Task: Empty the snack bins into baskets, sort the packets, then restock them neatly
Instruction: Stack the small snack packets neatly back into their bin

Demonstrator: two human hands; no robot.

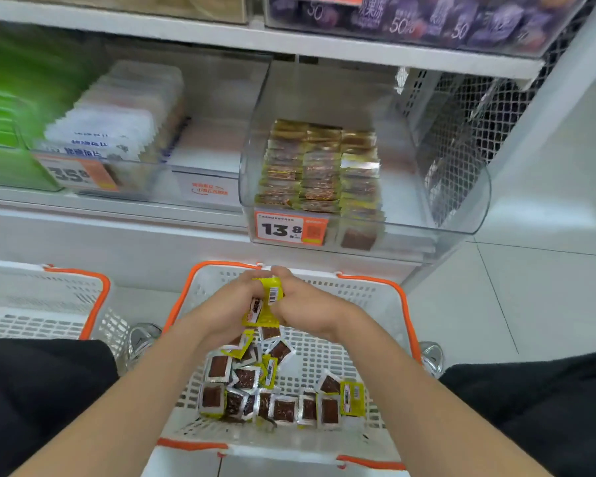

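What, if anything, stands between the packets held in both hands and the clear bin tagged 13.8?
Nothing visible. The held packets, gripped by left hand and right hand, have open air up to the clear bin.

Shop: price-tagged (283, 229) snack shelves (200, 32)

I see a white metal shelf (117, 206) carrying a clear plastic bin (444, 187) of stacked yellow-brown packets (320, 166); left of it, a second clear bin (145, 173) of white packets (117, 108). The pale tiled floor (547, 287) carries a white perforated orange-rimmed basket (399, 294) and a matching left basket (97, 304)
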